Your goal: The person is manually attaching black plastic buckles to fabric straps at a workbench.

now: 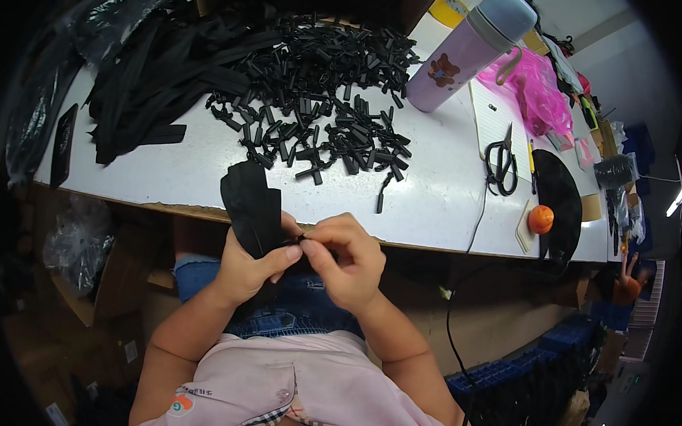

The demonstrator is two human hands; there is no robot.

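My left hand [251, 266] is closed round a folded bundle of black zipper tapes [251, 205], which fans up above the thumb. Close beside it, my right hand [346, 259] pinches a small dark piece [302, 239] between thumb and forefinger, right at the left fingertips. That piece looks like a zipper pull, but the fingers hide most of it. Both hands are over my lap, just in front of the table edge. On the table beyond them lies a large heap of small black zipper pulls [352, 137]. More long black zipper tapes [156, 83] lie piled at the left.
A lilac bottle [462, 58] stands behind the pulls. To the right are black scissors [501, 161] on a lined notebook [497, 117], a pink plastic bag [533, 88] and an orange fruit [540, 219]. A dark phone-like slab [64, 146] lies at the left edge.
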